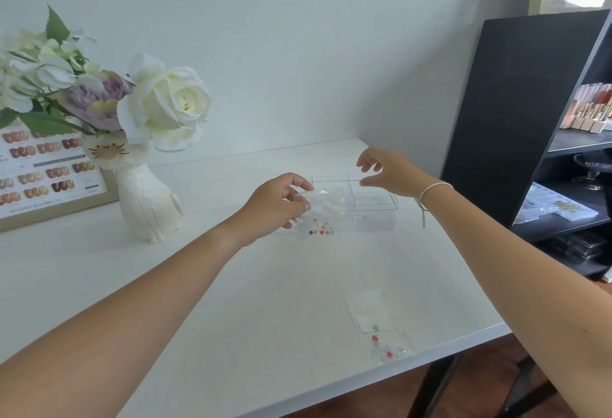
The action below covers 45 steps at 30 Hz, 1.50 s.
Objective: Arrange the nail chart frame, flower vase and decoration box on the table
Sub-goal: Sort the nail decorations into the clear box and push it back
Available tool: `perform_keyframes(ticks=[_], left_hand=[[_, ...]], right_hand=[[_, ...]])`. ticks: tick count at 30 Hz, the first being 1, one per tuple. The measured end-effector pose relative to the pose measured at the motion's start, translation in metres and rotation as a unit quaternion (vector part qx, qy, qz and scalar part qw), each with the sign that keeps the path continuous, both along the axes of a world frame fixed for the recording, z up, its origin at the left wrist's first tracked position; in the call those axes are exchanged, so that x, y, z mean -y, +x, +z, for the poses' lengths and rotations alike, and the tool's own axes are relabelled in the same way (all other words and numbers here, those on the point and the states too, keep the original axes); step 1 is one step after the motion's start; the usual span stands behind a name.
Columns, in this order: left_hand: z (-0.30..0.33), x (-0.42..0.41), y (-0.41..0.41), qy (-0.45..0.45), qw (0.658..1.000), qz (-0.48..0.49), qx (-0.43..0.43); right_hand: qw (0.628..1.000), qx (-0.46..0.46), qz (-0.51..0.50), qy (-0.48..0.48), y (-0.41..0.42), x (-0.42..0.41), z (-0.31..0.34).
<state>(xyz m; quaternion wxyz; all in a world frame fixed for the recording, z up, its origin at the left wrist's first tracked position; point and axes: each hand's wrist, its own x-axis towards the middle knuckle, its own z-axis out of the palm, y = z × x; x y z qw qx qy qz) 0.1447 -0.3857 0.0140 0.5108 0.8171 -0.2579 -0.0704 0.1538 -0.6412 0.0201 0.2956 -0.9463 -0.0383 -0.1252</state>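
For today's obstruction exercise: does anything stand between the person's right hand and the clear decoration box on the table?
Nothing visible does. The right hand hovers open just above the decoration box, at its far right edge. The left hand holds a clear packet at the box's left side, out of the right hand's way.

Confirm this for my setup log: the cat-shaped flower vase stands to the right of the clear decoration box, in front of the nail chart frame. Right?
Not quite. The head view shows the flower vase left of the decoration box; it does stand in front of the nail chart frame.
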Motion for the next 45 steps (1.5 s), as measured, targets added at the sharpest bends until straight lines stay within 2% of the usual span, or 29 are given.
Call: perform_keyframes(ticks=[3,7,10,14,27,35,41,45], left_hand=[[0.003,0.008,0.003,-0.002,1.000,0.000,0.009],[0.011,0.026,0.009,-0.013,1.000,0.006,0.021],[0.018,0.042,0.014,-0.019,0.999,0.013,0.030],[0.026,0.064,0.022,-0.020,0.999,0.020,0.040],[0.012,0.112,0.049,0.044,0.994,0.067,0.072],[-0.001,0.122,0.056,0.126,0.983,0.094,0.093],[-0.001,0.128,0.056,0.211,0.966,0.064,0.132],[-0.002,0.125,0.052,0.198,0.967,0.074,0.144]], right_hand=[[0.996,0.066,-0.040,0.047,-0.010,0.006,-0.006],[0.985,0.101,-0.090,0.111,-0.030,0.015,-0.029],[0.975,0.093,-0.117,0.167,-0.044,0.020,-0.048],[0.967,0.049,-0.106,0.227,-0.054,0.024,-0.060],[0.954,0.049,-0.083,0.283,-0.057,0.022,-0.067],[0.955,0.051,-0.083,0.281,-0.057,0.023,-0.068],[0.955,0.053,-0.080,0.281,-0.056,0.023,-0.068],[0.955,0.054,-0.078,0.281,-0.056,0.023,-0.068]])
